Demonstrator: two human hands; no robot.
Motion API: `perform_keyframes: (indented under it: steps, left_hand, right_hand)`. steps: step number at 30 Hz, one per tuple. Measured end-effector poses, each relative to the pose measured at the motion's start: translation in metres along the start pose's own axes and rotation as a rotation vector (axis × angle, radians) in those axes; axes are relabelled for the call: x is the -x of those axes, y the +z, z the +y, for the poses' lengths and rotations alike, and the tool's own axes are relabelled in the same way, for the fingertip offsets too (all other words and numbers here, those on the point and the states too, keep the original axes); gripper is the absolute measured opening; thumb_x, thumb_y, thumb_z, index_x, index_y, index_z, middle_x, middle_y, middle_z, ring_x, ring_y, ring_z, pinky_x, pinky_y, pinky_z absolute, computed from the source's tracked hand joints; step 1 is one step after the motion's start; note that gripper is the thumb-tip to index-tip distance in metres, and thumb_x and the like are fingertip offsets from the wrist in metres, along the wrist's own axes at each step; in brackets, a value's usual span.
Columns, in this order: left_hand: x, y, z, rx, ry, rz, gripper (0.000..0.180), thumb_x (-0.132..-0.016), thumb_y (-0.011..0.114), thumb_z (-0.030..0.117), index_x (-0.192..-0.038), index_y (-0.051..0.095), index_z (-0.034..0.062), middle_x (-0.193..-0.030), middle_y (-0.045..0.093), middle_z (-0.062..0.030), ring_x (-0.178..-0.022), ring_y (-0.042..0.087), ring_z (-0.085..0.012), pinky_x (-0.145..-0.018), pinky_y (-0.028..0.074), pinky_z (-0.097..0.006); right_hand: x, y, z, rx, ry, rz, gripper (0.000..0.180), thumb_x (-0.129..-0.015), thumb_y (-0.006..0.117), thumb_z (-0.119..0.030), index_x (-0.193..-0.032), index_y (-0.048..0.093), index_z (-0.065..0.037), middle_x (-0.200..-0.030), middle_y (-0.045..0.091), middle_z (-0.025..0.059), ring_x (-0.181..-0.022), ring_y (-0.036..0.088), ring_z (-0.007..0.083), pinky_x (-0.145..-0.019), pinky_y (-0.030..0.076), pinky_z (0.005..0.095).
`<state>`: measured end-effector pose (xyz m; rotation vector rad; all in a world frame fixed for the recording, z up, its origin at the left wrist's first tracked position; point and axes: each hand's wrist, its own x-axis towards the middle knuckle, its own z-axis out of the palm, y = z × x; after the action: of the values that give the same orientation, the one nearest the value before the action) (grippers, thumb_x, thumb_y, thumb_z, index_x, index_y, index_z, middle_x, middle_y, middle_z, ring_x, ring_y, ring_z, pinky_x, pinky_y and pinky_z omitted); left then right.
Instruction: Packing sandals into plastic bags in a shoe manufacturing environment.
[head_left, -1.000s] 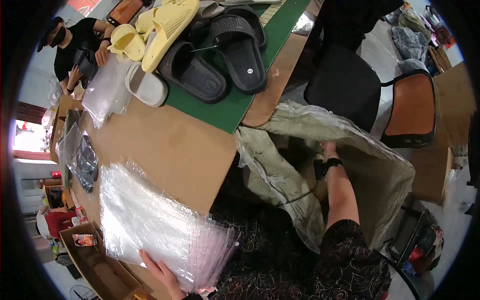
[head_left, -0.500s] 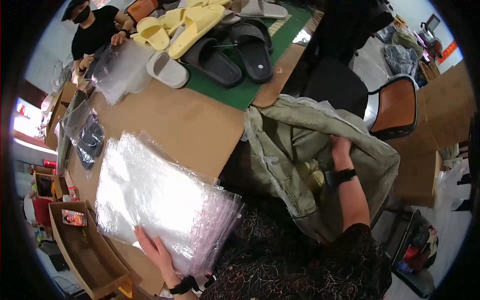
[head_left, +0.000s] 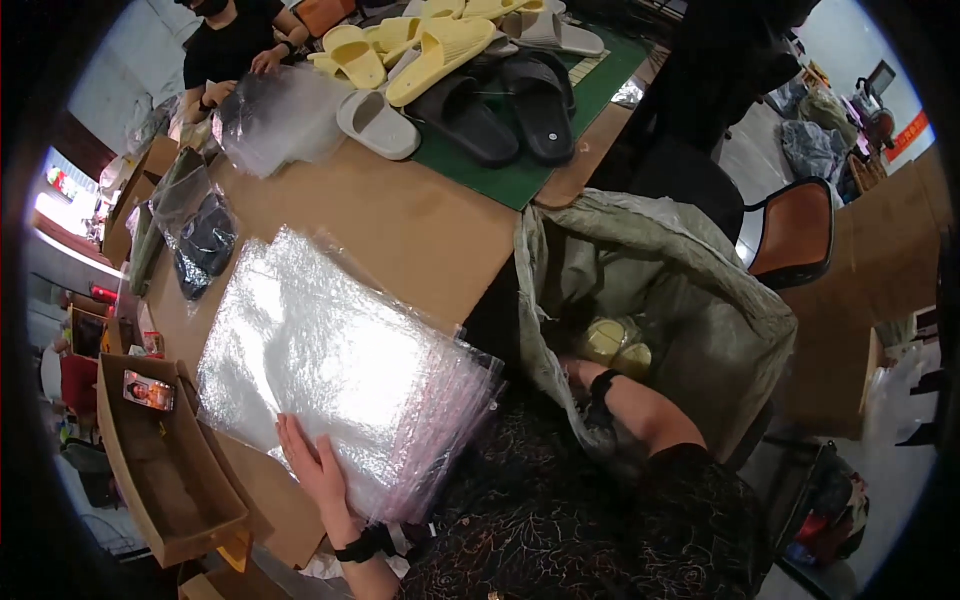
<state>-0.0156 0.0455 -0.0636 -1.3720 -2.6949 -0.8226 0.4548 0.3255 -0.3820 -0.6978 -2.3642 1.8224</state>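
Note:
My left hand (head_left: 315,462) lies flat, fingers stretched, on the near edge of a stack of clear plastic bags (head_left: 320,340) with pinkish edges on one side. My right hand (head_left: 582,374) reaches inside a large olive-green woven sack (head_left: 715,355), against its left wall near the rim. Its fingers are mostly hidden and blurred, so whether they grip the sack cannot be made out. Beside that hand, yellow slippers (head_left: 606,341) in clear wrapping lie in the bottom of the sack, whose mouth stands wide.
Loose yellow slippers (head_left: 445,62), black slippers (head_left: 465,125) and a grey slipper (head_left: 378,125) lie on a green mat (head_left: 490,185). Bagged dark slippers (head_left: 205,245) sit at the table's left. A co-worker (head_left: 235,50) handles plastic bags across the table. A cardboard box (head_left: 180,480) stands lower left.
My right hand has moved from the sack's far side to its near left wall. The sack's mouth has spread, showing more of the yellow slippers. My left hand stays on the bags.

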Motion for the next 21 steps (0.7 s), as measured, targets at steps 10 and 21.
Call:
perform_keyframes:
  steps: [10,21]
  left_hand:
    - [0.001,-0.001,0.000,0.015,0.004,0.042,0.059,-0.094,0.059,0.017,-0.147,0.041,-0.0019,-0.155,0.038,-0.0212,-0.147,0.030,-0.0379,-0.119,0.023,-0.048]
    - [0.003,-0.001,-0.002,0.036,-0.001,0.049,0.060,-0.093,0.061,0.021,-0.145,0.043,-0.0023,-0.155,0.038,-0.0225,-0.145,0.032,-0.0406,-0.118,0.026,-0.049]
  right_hand:
    - [-0.053,0.028,-0.091,-0.553,0.281,0.278,0.044,-0.095,0.064,-0.028,-0.130,0.061,-0.002,-0.123,0.067,0.0083,-0.106,0.064,0.0203,-0.092,0.050,0.0369]
    - [-0.048,-0.121,-0.309,0.206,0.413,0.698,0.024,-0.088,0.068,-0.026,-0.096,0.073,-0.005,-0.081,0.072,0.0137,-0.079,0.070,0.0249,-0.070,0.053,0.0366]
